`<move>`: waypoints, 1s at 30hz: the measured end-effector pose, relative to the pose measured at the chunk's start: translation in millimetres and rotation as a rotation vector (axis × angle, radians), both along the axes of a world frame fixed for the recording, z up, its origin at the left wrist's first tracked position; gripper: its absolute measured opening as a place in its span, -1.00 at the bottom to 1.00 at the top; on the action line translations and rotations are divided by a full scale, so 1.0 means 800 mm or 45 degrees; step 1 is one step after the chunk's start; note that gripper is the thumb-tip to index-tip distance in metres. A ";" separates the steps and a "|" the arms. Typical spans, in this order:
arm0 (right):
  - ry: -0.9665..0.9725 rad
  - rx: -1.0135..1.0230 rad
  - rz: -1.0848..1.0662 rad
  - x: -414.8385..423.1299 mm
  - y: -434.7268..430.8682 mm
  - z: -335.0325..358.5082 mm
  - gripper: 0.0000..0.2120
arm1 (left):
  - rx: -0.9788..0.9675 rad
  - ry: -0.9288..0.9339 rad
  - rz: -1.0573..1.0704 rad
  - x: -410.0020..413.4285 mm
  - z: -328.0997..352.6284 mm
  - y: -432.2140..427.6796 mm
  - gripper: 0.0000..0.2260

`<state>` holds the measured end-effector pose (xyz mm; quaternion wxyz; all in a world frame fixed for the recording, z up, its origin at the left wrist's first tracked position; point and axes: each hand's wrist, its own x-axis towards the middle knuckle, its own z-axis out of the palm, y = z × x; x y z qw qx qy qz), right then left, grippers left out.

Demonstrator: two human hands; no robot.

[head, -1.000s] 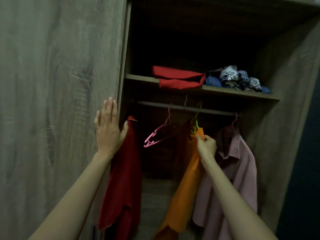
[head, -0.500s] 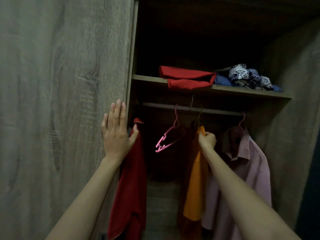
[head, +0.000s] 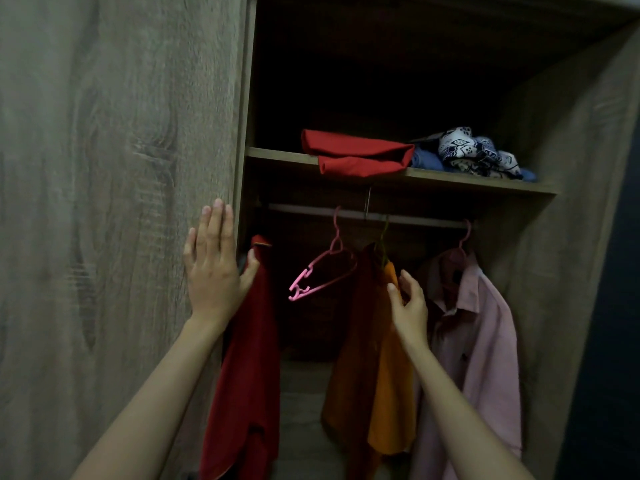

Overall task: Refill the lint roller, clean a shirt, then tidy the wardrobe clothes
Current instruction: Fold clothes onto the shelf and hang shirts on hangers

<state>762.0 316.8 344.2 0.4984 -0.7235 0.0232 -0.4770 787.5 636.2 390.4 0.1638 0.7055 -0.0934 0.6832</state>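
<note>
The orange shirt (head: 391, 393) hangs from the rail (head: 304, 209) on a green hanger, between an empty pink hanger (head: 322, 271) and a pink shirt (head: 481, 341). Its left half is in shadow and its right edge is bright. A red shirt (head: 252, 358) hangs at the far left, by the door (head: 104, 202).

The left hand (head: 213, 268) lies flat on the door's edge with straight fingers, gripping nothing. The right hand (head: 410, 303) is just beside the orange shirt's shoulder, fingers loose and parted, holding nothing.

Half a second ago the right hand pinched the top of the orange shirt; it has since let go. The shirt now hangs wider. The left hand has stayed put.
</note>
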 end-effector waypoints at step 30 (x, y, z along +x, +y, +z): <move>-0.067 -0.568 -0.255 0.005 0.049 0.311 -0.66 | 0.194 0.532 -0.583 0.015 0.250 -0.124 -0.61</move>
